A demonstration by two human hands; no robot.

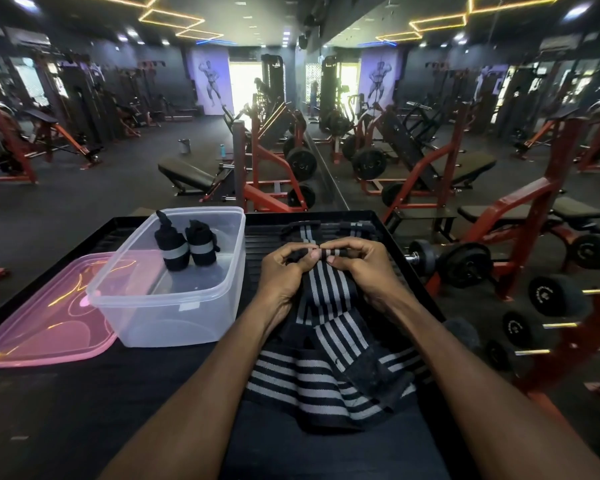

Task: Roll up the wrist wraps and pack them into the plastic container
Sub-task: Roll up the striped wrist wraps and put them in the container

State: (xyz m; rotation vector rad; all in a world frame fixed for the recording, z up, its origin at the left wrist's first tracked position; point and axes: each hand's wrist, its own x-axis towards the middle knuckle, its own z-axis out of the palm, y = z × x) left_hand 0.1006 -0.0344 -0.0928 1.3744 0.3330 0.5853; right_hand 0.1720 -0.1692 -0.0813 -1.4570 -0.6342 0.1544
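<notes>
- Gym machines and a mirror fill the far background; work happens on a black tray (378,223) set near.
- Left hand (284,271) and right hand (361,268) pinch the far end of a striped wrap (326,341) together, likely starting the roll tight.
- Two rolled wraps (186,245) stand in the clear container (174,317), left of the hands — within easy reach.
- Pink lid (45,323) lies beside it, off, so packing can go on.
</notes>
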